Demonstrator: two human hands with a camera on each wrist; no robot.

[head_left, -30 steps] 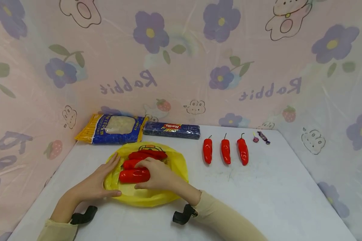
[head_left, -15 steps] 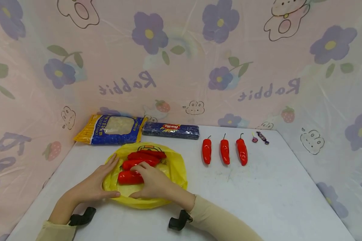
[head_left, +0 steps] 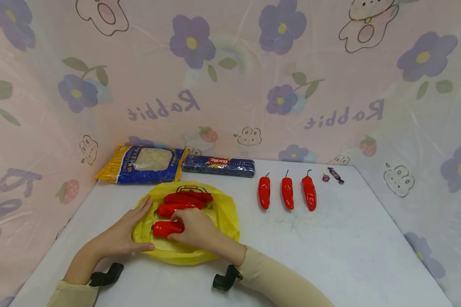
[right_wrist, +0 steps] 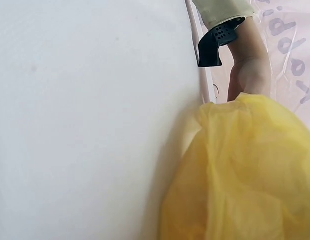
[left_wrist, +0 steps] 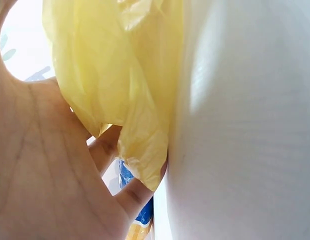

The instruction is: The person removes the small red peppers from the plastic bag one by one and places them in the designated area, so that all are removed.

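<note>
1. Here, the right hand point(head_left: 194, 228) lies on the yellow plastic bag point(head_left: 223, 213), its fingers curled round the near glossy red pepper point(head_left: 165, 228), which lies crosswise on the thin, crinkled film.
2. The left hand point(head_left: 124, 232) rests flat on the bag's left edge, fingers straight and together, thumb stretched along the near rim; the left wrist view shows the palm against the wrinkled yellow film point(left_wrist: 120, 90).
3. Two more smooth red peppers point(head_left: 182, 202) lie on the bag just beyond the held one, long and tapering, close side by side.
4. The bag spreads in a rough round on the white counter point(head_left: 330, 247), whose surface looks matt and faintly scuffed; the right wrist view shows the bag's puffed, translucent folds point(right_wrist: 245, 175) against that surface.
5. To the right, well apart from the bag, three shiny peppers point(head_left: 287, 192) with dark curved stems lie in a row, parallel, tips toward the person.
6. Near the last of them sit two small wrapped sweets point(head_left: 332, 175), purple and twisted at the ends.
7. At the back edge lie a blue-and-yellow noodle packet point(head_left: 144, 164) with a clear window and a long dark blue spaghetti packet point(head_left: 219, 165), end to end.
</note>
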